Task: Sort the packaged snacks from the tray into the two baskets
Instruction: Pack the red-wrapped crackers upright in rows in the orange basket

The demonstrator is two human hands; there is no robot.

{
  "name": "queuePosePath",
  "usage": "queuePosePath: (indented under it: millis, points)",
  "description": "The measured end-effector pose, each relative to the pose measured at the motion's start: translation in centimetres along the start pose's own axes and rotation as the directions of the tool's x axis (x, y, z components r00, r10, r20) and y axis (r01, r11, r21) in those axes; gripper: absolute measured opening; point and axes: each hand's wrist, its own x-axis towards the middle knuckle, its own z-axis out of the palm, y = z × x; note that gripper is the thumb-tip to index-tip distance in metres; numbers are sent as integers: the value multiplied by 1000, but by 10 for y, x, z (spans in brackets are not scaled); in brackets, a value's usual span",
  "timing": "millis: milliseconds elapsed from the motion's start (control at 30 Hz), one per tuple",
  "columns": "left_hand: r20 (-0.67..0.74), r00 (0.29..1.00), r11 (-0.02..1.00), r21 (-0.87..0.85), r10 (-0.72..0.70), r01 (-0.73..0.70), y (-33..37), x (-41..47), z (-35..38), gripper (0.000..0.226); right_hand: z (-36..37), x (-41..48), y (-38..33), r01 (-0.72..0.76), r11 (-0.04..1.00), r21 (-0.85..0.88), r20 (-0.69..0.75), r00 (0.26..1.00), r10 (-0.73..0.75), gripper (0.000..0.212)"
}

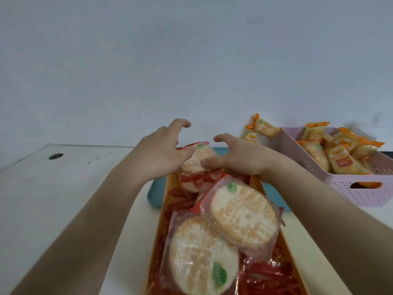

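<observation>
Head view: the white table (63,188) lies bare to the left of the orange basket (162,211), out to its far edge and a small round hole (55,156). On the right a strip of table separates that basket from the lilac basket (361,192), which is heaped with yellow packets (338,160). The orange basket rests over a teal tray (153,194), whose edge shows on both sides. The basket's long axis runs straight away from the person, and round cracker packets (240,213) fill it.

The red packet (198,159) sits at the basket's far end, caught between the two hands. The left hand (161,152) presses its thumb on the packet's left edge and the right hand (240,158) presses its thumb on the right edge, so the thumbs pinch it between them. Both forefingers curl above it, clear of the wrapper — the other fingers are hidden. The packet tilts upward, its long axis running away from the person with the crimped red end pointing toward the wall.
</observation>
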Motion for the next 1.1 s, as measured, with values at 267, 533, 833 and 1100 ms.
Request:
queuePosePath:
  millis: [267, 533, 833, 1100]
  points:
    - [20, 917, 833, -425, 399, -353, 14, -57, -4, 37, 6, 11, 8, 3, 953, 303, 26, 1000, -11, 82]
    - [77, 748, 750, 2, 660, -662, 15, -98, 29, 64, 0, -2, 14, 174, 723, 669, -141, 984, -107, 52]
    - [-172, 784, 747, -239, 596, -620, 11, -106, 21, 37, 0, -9, 20, 271, 553, 788, -299, 953, -41, 41]
    - [-302, 949, 891, -401, 93, -215, -3, -36, -5, 24, 5, -9, 26, 288, 589, 755, -306, 949, -72, 40]
